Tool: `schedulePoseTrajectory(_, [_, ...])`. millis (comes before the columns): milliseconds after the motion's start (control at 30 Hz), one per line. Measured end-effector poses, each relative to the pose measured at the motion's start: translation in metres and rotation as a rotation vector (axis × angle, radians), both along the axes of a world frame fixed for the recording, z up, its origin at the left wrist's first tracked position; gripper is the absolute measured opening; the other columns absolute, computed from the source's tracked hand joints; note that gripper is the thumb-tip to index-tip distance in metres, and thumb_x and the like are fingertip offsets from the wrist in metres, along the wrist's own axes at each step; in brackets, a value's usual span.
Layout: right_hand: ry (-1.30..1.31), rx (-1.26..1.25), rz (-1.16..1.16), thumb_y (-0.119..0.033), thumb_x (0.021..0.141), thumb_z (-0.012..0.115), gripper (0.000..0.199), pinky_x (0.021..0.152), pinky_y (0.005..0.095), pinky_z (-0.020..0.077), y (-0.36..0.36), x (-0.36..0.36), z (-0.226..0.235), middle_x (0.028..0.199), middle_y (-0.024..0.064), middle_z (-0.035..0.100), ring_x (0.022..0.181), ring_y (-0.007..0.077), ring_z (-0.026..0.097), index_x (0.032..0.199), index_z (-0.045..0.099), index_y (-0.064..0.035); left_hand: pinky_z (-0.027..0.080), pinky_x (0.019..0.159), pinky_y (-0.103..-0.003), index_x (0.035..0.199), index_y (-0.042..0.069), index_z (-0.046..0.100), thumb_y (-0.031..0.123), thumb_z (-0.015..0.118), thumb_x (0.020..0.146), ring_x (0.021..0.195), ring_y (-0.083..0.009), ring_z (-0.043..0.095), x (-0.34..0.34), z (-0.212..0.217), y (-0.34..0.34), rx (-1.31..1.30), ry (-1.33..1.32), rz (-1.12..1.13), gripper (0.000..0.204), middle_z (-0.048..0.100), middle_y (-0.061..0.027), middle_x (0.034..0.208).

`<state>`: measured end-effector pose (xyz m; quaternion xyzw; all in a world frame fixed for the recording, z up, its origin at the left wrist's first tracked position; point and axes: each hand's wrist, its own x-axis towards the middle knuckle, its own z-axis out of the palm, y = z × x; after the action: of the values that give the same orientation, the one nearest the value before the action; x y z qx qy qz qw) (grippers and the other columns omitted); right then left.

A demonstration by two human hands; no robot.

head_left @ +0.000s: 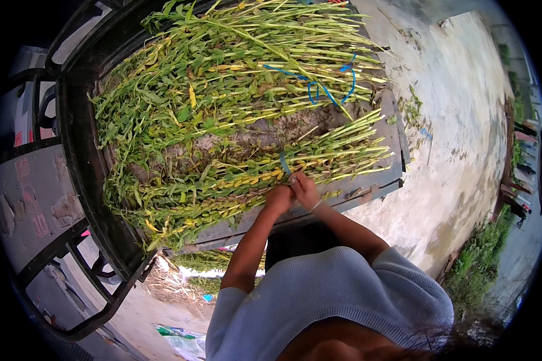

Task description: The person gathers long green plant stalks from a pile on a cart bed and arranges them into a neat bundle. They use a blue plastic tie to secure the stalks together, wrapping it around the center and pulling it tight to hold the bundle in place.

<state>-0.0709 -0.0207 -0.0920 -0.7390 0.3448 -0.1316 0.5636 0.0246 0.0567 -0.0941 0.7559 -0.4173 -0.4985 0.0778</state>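
Note:
Bundles of long green stalks with yellowing leaves lie in a dark metal cart bed point(78, 150). Both my hands meet at the near bundle point(223, 186), close to the bed's front edge. My left hand point(278, 198) is closed in a fist against the stalks. Right beside it, my right hand point(306, 189) pinches the end of a blue strap point(283, 162) that runs up over this bundle. The far bundle point(235, 54) is tied with a blue string point(319, 87). Between the bundles a patch of the bed floor point(253, 135) shows.
The cart's black frame bars point(102, 283) stand at the left and lower left. Bare concrete ground point(457, 120) spreads to the right, with weeds point(476, 265) along its edge. Loose stalks and a plastic bag point(180, 337) lie on the ground under the cart.

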Motion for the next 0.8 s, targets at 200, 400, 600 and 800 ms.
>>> schedulePoseTrajectory(200, [-0.059,0.032,-0.002,-0.006,0.088,0.046,0.006,0.055,0.0305,0.0415,0.000,-0.008,-0.022,0.064,0.0094,0.050,0.057,0.0204,0.049,0.089,0.051,-0.0026,0.047,0.051,-0.044,0.068,0.010,0.064,0.017,0.056,0.072,0.062,-0.0306,0.062,-0.018,0.006,0.010,-0.153,-0.315,-0.045,0.011,0.063,-0.0110,0.068])
schedulePoseTrajectory(400, [-0.098,0.158,0.097,-0.006,0.086,0.046,0.007,0.051,0.0407,0.0423,-0.024,0.009,-0.010,0.062,0.0171,0.053,0.056,0.0359,0.055,0.093,0.048,-0.0048,0.044,0.065,-0.035,0.062,0.013,0.061,0.016,0.057,0.069,0.061,-0.0239,0.058,0.019,0.021,-0.011,-0.343,-0.554,-0.433,0.009,0.057,-0.0063,0.061])
schedulePoseTrajectory(600, [-0.213,0.008,0.097,-0.001,0.085,0.045,0.011,0.052,0.0379,0.0416,-0.034,0.017,-0.023,0.067,0.0154,0.051,0.058,0.0349,0.053,0.095,0.048,-0.0057,0.043,0.063,-0.037,0.063,0.013,0.062,0.022,0.061,0.071,0.061,-0.0267,0.058,0.069,0.020,-0.043,-0.229,-0.263,-0.490,0.012,0.057,-0.0088,0.061])
schedulePoseTrajectory(800, [-0.224,0.073,0.110,-0.002,0.082,0.049,0.017,0.052,0.0388,0.0423,-0.023,0.008,-0.026,0.071,0.0161,0.050,0.061,0.0356,0.054,0.097,0.046,-0.0073,0.045,0.058,-0.040,0.067,0.010,0.064,0.024,0.063,0.073,0.065,-0.0323,0.058,0.083,0.015,-0.060,-0.110,-0.045,-0.369,0.015,0.060,-0.0126,0.066])
